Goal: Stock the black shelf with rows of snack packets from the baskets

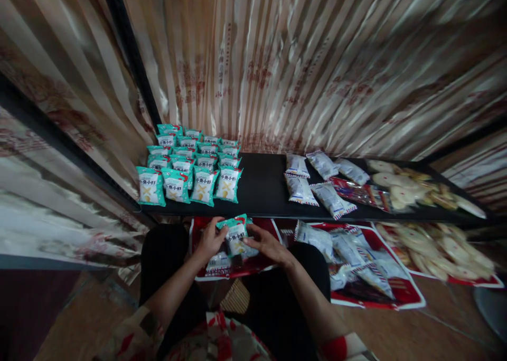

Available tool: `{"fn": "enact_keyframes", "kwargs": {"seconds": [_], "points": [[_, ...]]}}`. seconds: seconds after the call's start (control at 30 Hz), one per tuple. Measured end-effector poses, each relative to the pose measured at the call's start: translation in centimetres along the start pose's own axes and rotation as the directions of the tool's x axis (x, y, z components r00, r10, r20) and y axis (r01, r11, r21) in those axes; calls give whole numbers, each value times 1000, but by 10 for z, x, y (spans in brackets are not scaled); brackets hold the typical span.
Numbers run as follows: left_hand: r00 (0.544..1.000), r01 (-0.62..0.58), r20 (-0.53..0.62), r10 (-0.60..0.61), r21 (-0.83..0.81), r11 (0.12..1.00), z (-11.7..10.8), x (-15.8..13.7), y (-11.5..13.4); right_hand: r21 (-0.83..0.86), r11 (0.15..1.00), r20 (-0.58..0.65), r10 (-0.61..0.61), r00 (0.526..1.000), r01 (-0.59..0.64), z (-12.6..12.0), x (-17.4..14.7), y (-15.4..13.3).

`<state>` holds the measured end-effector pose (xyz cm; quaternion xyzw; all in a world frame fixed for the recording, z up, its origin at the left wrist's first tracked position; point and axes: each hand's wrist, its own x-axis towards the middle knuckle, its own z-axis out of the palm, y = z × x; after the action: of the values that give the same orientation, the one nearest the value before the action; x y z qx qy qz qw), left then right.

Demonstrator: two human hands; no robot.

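Got 2 bare forearms [179, 286] converging forward, left hand [213, 238] and right hand [270, 246] close together with bent fingers [258, 231], between parted knees [164, 250].

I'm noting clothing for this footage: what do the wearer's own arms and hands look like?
The left hand and right hand are bare, without gloves. The forearms are uncovered, with no cables visible. The sleeves end well above the wrists, in pale, red and dark patterned fabric. Dim light hides finer detail.
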<state>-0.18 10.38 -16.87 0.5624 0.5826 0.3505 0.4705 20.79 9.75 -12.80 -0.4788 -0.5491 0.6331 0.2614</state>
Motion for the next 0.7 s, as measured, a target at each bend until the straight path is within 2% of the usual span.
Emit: {"fn": "enact_keyframes", "kwargs": {"seconds": [0.2,0.37,0.5,0.7], "points": [[999,9,-39,-12,-84,996,-11,-1,13,109,994,-33,-13,999,16,19,-1,-9],[1000,2,-11,-4,-153,988,-16,-9,14,121,992,-133,-27,991,44,32,-5,-10],[999,-21,-33,18,-88,996,-13,-18,-2,131,991,-231,2,973,30,41,-5,-8],[997,-8,-83,10,24,1000,-6,-24,-17,75,995,-331,-35,943,63,52,-3,-21]]}}
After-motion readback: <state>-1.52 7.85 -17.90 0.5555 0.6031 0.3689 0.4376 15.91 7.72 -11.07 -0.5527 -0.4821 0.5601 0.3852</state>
